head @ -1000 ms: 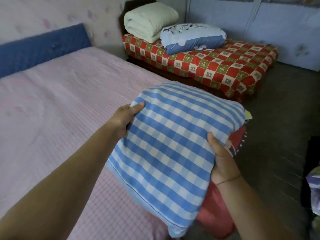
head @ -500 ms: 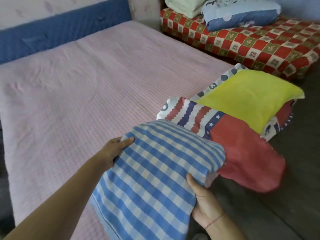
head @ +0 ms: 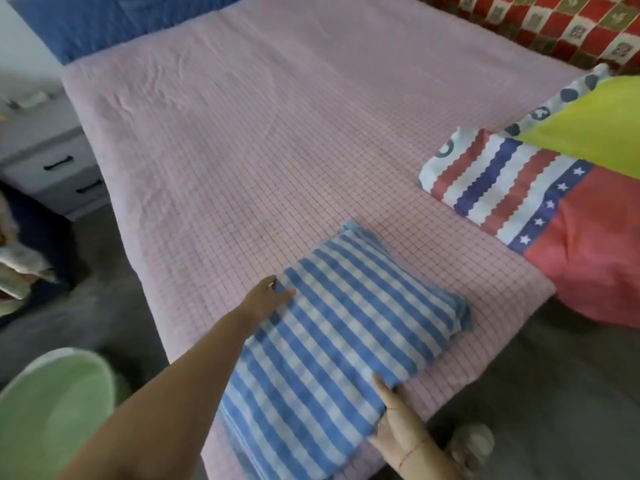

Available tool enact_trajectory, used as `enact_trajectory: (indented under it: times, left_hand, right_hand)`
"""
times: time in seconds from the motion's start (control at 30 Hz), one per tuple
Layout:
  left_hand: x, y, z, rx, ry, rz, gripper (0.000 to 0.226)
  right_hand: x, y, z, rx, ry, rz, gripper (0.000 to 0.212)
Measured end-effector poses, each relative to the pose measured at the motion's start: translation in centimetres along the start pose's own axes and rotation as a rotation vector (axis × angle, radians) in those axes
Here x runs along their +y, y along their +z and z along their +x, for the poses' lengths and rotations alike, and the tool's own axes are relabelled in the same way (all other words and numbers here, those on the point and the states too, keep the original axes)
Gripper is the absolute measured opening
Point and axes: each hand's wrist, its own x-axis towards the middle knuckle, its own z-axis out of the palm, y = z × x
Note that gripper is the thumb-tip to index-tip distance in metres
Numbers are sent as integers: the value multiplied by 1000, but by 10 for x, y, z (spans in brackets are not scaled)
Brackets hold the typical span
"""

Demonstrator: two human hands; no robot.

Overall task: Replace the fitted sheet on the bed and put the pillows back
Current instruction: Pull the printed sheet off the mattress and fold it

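A folded blue-and-white checked sheet (head: 346,341) lies on the pink gridded mattress cover (head: 259,133), near the bed's front corner. My left hand (head: 265,301) grips the sheet's left edge with the thumb on top. At the near right edge, my right hand (head: 398,420) holds the sheet with its thumb over the fabric and its fingers hidden below. Stacked pillows sit at the bed's right edge: a red one with striped, starred trim (head: 519,188) and a yellow one (head: 595,126) on top.
A blue padded headboard (head: 104,22) runs along the far end. Grey drawers (head: 52,161) stand left of the bed. A pale green rounded object (head: 52,410) is at lower left. A red checked second bed (head: 554,26) lies beyond the right side.
The folded sheet has come down from in front of me onto the mattress near the front corner. My view swung left and down, and both hands stayed on the sheet.
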Motion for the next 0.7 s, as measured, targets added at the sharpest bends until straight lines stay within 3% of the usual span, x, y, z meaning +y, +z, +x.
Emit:
enact_trajectory:
  times: [0.07, 0.1, 0.17, 0.33, 0.43, 0.57, 0.7]
  left_hand:
    - [-15, 5, -7, 40, 19, -27, 29]
    - [-20, 7, -7, 57, 12, -58, 25]
    - [-21, 12, -7, 90, 33, -64, 33]
    - [4, 25, -2, 104, 69, -92, 74]
    - [39, 47, 6, 61, 131, -127, 75]
    - [104, 99, 24, -11, 226, -125, 74]
    - [178, 173, 44, -66, 320, -114, 71]
  right_hand:
    - [7, -6, 1, 78, -29, -69, 101]
    - [6, -8, 2, 107, -56, -101, 106]
    - [-2, -12, 2, 130, -112, -123, 101]
    - [-40, -25, 0, 135, -243, -185, 132]
    - [-76, -38, -9, 133, -315, -193, 125]
    - [-134, -74, -20, 112, -395, -123, 76]
    - [-205, -126, -29, 108, -475, 7, 61]
